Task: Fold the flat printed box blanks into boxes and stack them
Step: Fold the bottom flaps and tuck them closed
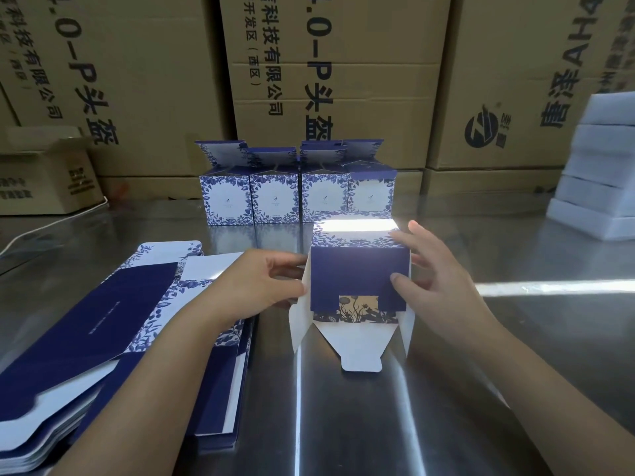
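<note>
showing 1 half-formed box (359, 280) at table centre, held btw 2 hands. left hand (261, 280) grips its left side, fingers curled at the edge. right hand (436, 269) clamps the right side, thumb on the dark blue panel, fingers behind. open end faces the viewer: 1 white tongue flap (360, 345) lies on the steel table (549, 255), w/ 2 white side flaps splayed out. far side: 4 folded boxes (273, 201) in a front row, side by side, lids up; more lids behind, no. unclear. left: 1 pile of flat blanks (103, 321) under the left forearm, sheets too many to count. bkgd: brown cartons (343, 80). right edge: 1 stack of white boxes (598, 173), blurred.
</note>
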{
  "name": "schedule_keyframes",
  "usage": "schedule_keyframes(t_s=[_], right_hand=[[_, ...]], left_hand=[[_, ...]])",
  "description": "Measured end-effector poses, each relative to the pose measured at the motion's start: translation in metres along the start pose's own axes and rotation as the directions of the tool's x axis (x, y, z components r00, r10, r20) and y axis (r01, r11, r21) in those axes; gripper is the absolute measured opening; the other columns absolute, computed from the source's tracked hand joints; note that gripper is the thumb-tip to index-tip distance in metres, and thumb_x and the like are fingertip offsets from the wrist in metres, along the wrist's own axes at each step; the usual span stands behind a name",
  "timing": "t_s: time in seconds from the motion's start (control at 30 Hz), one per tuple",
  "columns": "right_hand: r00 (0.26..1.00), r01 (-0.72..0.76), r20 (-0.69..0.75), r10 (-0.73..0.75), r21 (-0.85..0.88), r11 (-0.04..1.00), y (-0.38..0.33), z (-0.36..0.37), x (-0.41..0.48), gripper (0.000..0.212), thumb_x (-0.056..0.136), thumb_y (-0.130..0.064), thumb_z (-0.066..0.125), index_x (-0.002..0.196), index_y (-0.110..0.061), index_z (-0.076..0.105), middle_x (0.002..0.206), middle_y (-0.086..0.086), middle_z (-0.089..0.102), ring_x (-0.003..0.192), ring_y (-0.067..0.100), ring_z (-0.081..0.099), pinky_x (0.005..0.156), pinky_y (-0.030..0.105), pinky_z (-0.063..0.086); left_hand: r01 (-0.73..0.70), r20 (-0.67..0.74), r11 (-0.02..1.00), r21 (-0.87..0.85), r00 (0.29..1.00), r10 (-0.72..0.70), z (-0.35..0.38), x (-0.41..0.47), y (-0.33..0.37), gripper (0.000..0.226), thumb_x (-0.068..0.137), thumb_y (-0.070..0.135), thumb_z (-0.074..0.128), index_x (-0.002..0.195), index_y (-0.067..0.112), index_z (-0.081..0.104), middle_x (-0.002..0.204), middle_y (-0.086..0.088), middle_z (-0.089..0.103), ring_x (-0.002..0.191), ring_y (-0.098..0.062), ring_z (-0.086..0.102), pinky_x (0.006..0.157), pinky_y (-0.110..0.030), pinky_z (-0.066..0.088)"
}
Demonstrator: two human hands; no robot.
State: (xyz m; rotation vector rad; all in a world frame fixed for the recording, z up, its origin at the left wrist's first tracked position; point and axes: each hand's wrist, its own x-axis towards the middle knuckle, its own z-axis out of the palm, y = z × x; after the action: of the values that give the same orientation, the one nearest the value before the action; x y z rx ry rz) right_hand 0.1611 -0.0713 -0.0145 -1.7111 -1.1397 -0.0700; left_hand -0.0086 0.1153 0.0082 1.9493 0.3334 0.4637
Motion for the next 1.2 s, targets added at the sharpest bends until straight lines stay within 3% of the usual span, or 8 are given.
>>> schedule_keyframes(t_s=[0.17, 0.23, 0.33, 0.47, 0.63, 0.83, 1.0, 1.2], right_hand=[[0.996, 0.074, -0.035, -0.077, -0.062, 0.995, 0.001, 0.001, 0.0, 0.046, 0.087, -0.012, 0.064, 0.121, -0.041, 0.05, 0.138, -0.019, 0.035, 0.111, 0.002, 0.047, 0.072, 0.007, 0.048], [0.996, 0.077, -0.038, -0.079, -0.054, 0.996, 0.003, 0.0, 0.001, 0.045, 0.087, -0.011, 0.065, 0.123, -0.036, 0.053, 0.138, -0.017, 0.039, 0.111, 0.002, 0.049, 0.07, 0.005, 0.047], [0.995, 0.087, -0.043, -0.089, -0.036, 0.996, 0.004, 0.001, 0.002, 0.043, 0.086, -0.011, 0.066, 0.122, -0.033, 0.056, 0.137, -0.015, 0.043, 0.111, -0.001, 0.051, 0.071, 0.008, 0.049], [0.98, 0.166, -0.105, -0.167, -0.023, 0.986, -0.003, 0.001, 0.0, 0.036, 0.081, -0.011, 0.069, 0.103, -0.037, 0.058, 0.133, -0.013, 0.047, 0.114, -0.003, 0.049, 0.078, 0.011, 0.048], [0.983, 0.155, -0.11, -0.15, 0.035, 0.987, -0.006, 0.0, -0.001, 0.026, 0.08, -0.012, 0.071, 0.091, -0.032, 0.06, 0.124, -0.028, 0.054, 0.11, -0.005, 0.054, 0.081, 0.001, 0.037], [0.988, 0.125, -0.099, -0.115, 0.1, 0.987, -0.007, -0.001, 0.001, 0.02, 0.08, -0.018, 0.074, 0.089, -0.032, 0.064, 0.113, -0.022, 0.066, 0.116, -0.014, 0.048, 0.084, 0.002, 0.037], [0.98, 0.174, -0.096, -0.173, -0.002, 0.985, -0.012, -0.002, -0.001, 0.032, 0.078, -0.015, 0.076, 0.097, -0.04, 0.068, 0.103, -0.035, 0.061, 0.115, -0.013, 0.048, 0.084, 0.001, 0.037], [0.967, 0.252, -0.036, -0.254, -0.065, 0.966, -0.025, 0.0, -0.007, 0.03, 0.07, -0.042, 0.075, 0.099, -0.036, 0.069, 0.103, -0.018, 0.06, 0.108, 0.002, 0.049, 0.091, 0.007, 0.033]], left_hand=[[0.029, -0.084, 0.998, 0.047, 0.996, -0.025, 0.001, 0.002, -0.003, 0.049, 0.071, 0.016, 0.079, 0.117, 0.026, 0.066, 0.096, 0.007, 0.074, 0.088, -0.006, 0.069, 0.073, -0.025, 0.057], [0.013, -0.166, 0.994, 0.111, 0.986, 0.006, 0.004, 0.003, -0.003, 0.067, 0.059, 0.043, 0.082, 0.121, 0.04, 0.059, 0.109, 0.013, 0.069, 0.101, -0.005, 0.064, 0.085, -0.033, 0.054], [-0.115, -0.241, 0.981, 0.159, 0.959, 0.151, 0.01, 0.001, 0.004, 0.06, 0.058, 0.058, 0.08, 0.114, 0.056, 0.056, 0.122, 0.026, 0.058, 0.109, 0.008, 0.056, 0.089, -0.022, 0.047], [-0.255, -0.236, 0.942, 0.219, 0.923, 0.304, 0.016, -0.003, 0.011, 0.039, 0.068, 0.048, 0.07, 0.106, 0.053, 0.061, 0.128, 0.032, 0.05, 0.119, 0.015, 0.043, 0.096, -0.017, 0.039], [-0.276, -0.152, 0.914, 0.297, 0.931, 0.331, 0.025, -0.005, 0.011, 0.032, 0.079, 0.03, 0.073, 0.101, 0.052, 0.063, 0.124, 0.034, 0.052, 0.123, 0.01, 0.041, 0.106, -0.023, 0.032], [-0.263, -0.208, 0.91, 0.319, 0.918, 0.339, 0.03, -0.004, 0.012, 0.041, 0.086, 0.025, 0.067, 0.111, 0.055, 0.053, 0.118, 0.032, 0.054, 0.117, 0.008, 0.045, 0.092, -0.005, 0.038], [-0.271, -0.266, 0.901, 0.338, 0.891, 0.368, 0.03, -0.004, 0.016, 0.03, 0.084, 0.023, 0.069, 0.099, 0.048, 0.061, 0.105, 0.024, 0.06, 0.108, 0.004, 0.049, 0.088, -0.006, 0.037], [-0.343, -0.282, 0.883, 0.319, 0.855, 0.435, 0.035, -0.011, 0.024, 0.024, 0.072, 0.043, 0.071, 0.094, 0.049, 0.065, 0.082, 0.015, 0.06, 0.093, -0.003, 0.052, 0.08, -0.008, 0.036]])
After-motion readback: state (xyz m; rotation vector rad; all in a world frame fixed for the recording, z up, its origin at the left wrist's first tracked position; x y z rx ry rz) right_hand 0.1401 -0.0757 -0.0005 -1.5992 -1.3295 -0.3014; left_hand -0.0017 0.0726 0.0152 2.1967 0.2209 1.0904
